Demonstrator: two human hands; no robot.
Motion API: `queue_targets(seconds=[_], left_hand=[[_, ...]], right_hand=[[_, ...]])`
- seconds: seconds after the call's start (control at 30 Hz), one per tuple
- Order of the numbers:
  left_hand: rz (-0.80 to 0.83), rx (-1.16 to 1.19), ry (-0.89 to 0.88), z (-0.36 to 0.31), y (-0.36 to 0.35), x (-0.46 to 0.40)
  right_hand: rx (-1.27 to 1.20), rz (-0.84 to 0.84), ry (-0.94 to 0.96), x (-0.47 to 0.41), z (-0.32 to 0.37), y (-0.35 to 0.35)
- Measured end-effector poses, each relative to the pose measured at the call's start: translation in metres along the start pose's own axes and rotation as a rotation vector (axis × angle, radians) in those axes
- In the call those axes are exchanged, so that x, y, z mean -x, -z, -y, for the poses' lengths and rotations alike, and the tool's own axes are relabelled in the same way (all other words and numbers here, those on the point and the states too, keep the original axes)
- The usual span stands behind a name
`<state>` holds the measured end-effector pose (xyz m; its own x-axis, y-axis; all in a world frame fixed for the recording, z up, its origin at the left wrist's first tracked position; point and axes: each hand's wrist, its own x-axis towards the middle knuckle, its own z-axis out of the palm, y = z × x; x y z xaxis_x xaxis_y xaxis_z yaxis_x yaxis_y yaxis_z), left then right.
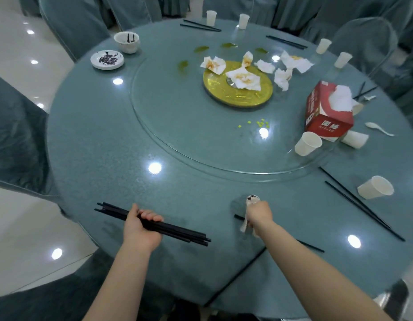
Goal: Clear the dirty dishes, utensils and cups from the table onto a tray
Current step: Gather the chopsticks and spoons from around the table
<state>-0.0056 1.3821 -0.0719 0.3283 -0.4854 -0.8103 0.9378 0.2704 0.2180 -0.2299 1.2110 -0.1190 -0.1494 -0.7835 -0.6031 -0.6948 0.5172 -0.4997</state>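
Two hands work at the near edge of the round counter (89,144): the left hand (140,228) is curled round a bundle of black chopsticks (177,232) lying level at seven o'clock, and the right hand (258,215) grips white spoons (251,200) at five o'clock, above a loose chopstick (312,246). A dirty bowl (127,42) and saucer (107,59) sit at eleven o'clock. Paper cups (308,143) and a red tissue box (328,112) lie at three o'clock; crumpled napkins (243,78) cover the middle.
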Motion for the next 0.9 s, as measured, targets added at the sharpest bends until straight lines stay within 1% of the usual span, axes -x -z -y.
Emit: queue_targets(seconds=[0.07,0.2,0.27,0.4,0.53,0.73,0.8,0.9], left_hand=[[-0.009,0.006,-0.007,-0.003,0.001,0.001],[-0.022,0.004,-0.021,-0.009,0.005,0.005],[-0.024,0.007,-0.026,-0.012,0.007,0.005],[-0.028,0.014,-0.027,-0.015,0.01,0.002],[-0.028,0.013,-0.016,-0.012,0.01,-0.002],[-0.031,0.005,-0.011,-0.012,0.009,-0.005],[-0.04,0.006,-0.018,-0.015,0.009,-0.005],[-0.044,0.013,-0.031,-0.018,0.011,-0.006]], right_hand=[[0.07,-0.012,0.041,0.0,0.008,-0.003],[0.172,-0.009,0.244,0.001,0.02,-0.011],[0.203,-0.043,0.316,0.002,0.022,-0.012],[0.209,-0.079,0.319,0.001,0.022,-0.005],[0.303,-0.079,0.337,0.002,0.02,-0.001],[0.317,-0.07,0.34,0.006,0.018,-0.019],[0.333,-0.098,0.358,0.006,0.016,-0.024],[0.295,-0.154,0.425,0.005,0.013,-0.024]])
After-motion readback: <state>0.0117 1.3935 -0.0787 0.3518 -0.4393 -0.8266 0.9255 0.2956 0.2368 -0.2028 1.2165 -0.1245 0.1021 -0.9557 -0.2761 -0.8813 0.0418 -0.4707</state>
